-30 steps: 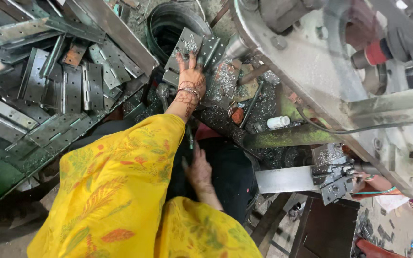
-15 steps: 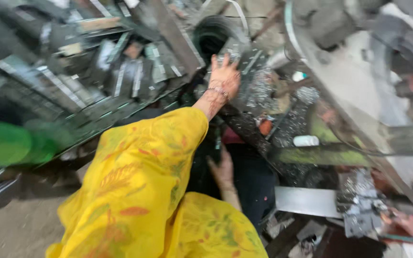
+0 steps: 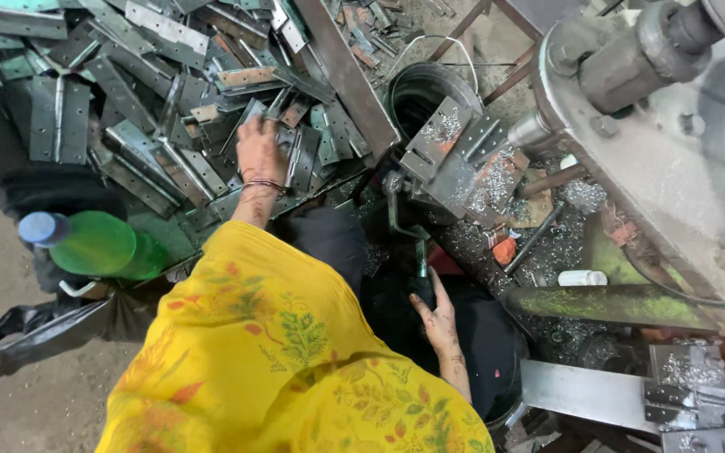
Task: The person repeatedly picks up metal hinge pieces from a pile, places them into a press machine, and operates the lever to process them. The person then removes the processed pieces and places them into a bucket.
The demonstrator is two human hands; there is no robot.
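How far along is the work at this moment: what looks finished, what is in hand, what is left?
Done: a few metal brackets lie by the machine, dusted with metal shavings. In hand: the left hand rests on a bracket in the pile of metal brackets; whether it grips one is unclear. The right hand hangs open near the dark lever, holding nothing. Left: the large pile beside the green bottle.
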